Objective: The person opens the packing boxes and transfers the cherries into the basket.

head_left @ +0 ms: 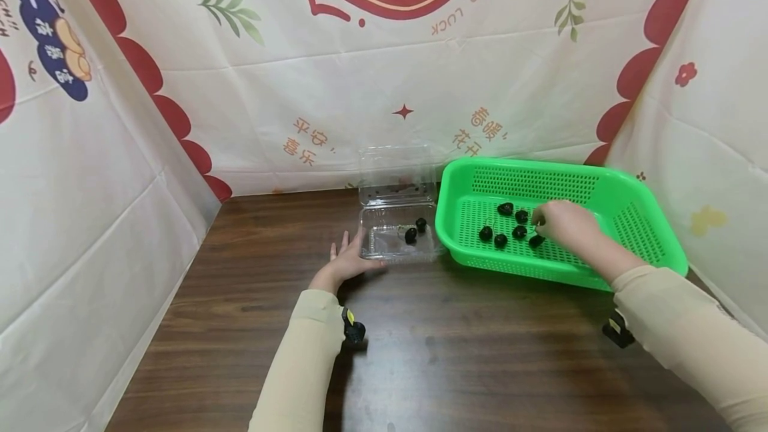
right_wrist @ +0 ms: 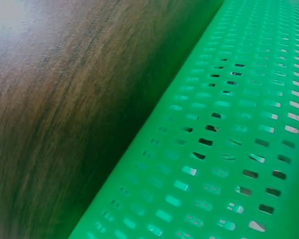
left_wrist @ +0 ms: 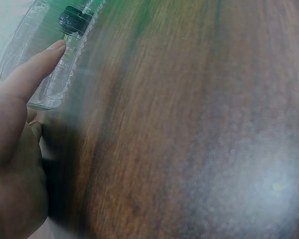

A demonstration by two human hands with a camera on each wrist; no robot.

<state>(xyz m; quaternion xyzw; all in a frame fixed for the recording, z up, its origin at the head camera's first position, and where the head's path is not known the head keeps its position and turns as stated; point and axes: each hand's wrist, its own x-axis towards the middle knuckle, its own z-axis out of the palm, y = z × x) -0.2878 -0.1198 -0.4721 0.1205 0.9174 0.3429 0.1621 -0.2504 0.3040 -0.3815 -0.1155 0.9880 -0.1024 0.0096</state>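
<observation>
In the head view, my left hand point(head_left: 347, 263) lies against the left front corner of a clear plastic clamshell box point(head_left: 384, 245), fingers spread and thumb along its front. The box's lid stands raised at the back, and two dark cherries point(head_left: 411, 236) lie inside. In the left wrist view, the thumb point(left_wrist: 45, 64) points along the box wall. To the right, my right hand point(head_left: 567, 224) reaches into a green perforated basket point(head_left: 558, 275). Its curled fingertips pinch a dark cherry point(head_left: 536, 241) by what looks like its stem. Several more cherries point(head_left: 501, 241) lie around it.
The box and basket stand side by side at the back of the brown wooden table point(head_left: 456, 352). A printed white cloth point(head_left: 336, 85) hangs behind them and along both sides. The right wrist view mostly shows the basket's slotted wall point(right_wrist: 189, 149).
</observation>
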